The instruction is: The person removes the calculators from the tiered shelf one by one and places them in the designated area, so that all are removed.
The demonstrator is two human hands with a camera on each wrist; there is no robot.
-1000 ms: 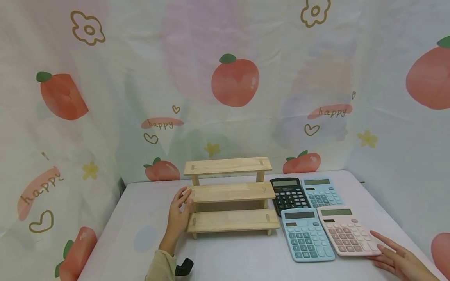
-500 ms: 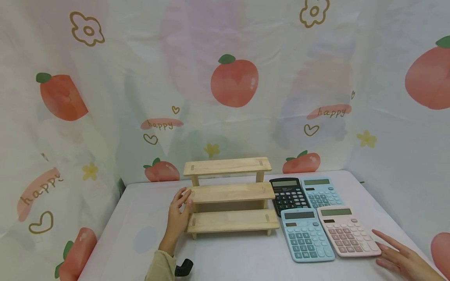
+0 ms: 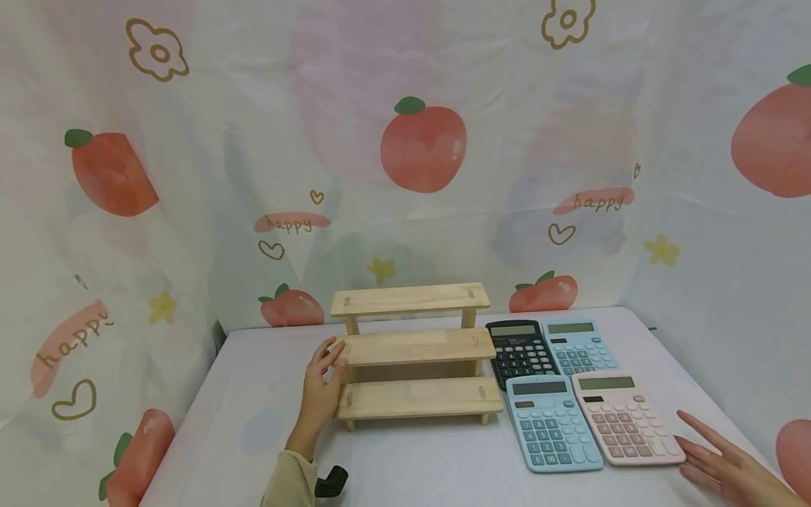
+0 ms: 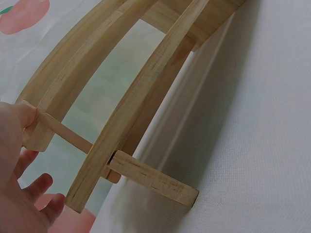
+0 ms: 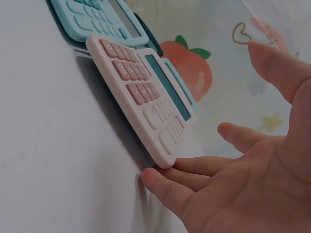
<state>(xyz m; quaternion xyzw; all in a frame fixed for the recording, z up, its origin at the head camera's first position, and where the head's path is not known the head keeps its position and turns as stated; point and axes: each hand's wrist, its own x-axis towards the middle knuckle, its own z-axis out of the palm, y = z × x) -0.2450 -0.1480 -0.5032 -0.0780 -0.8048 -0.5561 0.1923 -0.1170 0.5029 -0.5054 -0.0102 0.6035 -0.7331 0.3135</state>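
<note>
A three-tier wooden display stand [image 3: 405, 348] stands near the middle of the table. At the left end of its middle shelf, my left hand [image 3: 321, 387] grips the wood; the left wrist view shows the shelf end [image 4: 38, 138] between thumb and fingers, the other fingers loose below. A pink calculator [image 3: 627, 419] lies face up at the front right. My right hand [image 3: 728, 461] is beside its lower right corner, index finger extended. In the right wrist view the fingers [image 5: 187, 182] are spread, with fingertips right at the calculator's edge and the thumb held away.
A light blue calculator [image 3: 554, 426] lies left of the pink one. Behind them are a black calculator [image 3: 522, 352], close to the stand's right side, and another blue calculator [image 3: 579, 348]. A fruit-printed cloth [image 3: 424, 232] hangs behind the white table [image 3: 412, 465].
My right hand has drawn back slightly to the right, its index finger leaving the pink calculator's side. My left hand and the stand have stayed in place.
</note>
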